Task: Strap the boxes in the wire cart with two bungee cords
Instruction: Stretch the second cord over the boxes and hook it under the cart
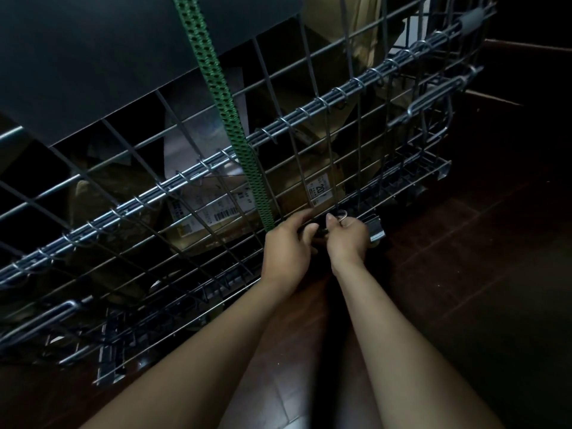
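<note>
1. Two bare forearms reach forward over a dark red-brown floor (pixel 464 274) towards the bottom edge of the wire cart's (pixel 309 109) near side.
2. The left hand (pixel 286 246) lies against that bottom edge, its fingers curled round a dark cord end (pixel 318 232).
3. The right hand (pixel 348 238) is just beside the left, almost touching it. Thumb and fingers pinch the same dark cord end, and a small metal loop (pixel 342 214) shows above the thumb. It is too dark to tell whether this end is hooked onto the wire.
4. A shiny metal bracket (pixel 376 235) sticks out at the cart's bottom edge, just right of the right hand.
5. A green cord (pixel 229 113) runs taut down the outside of the near side and ends at the bottom edge, touching the left hand's knuckles.
6. Behind the wire grid sit brown cardboard boxes (pixel 322 187); the lower ones carry white labels with barcodes.
7. A flat dark box (pixel 93 57) lies on top of them at the cart's upper left, and the green cord passes over it.
8. A grey handle grip (pixel 472 17) shows at the cart's far right corner.
</note>
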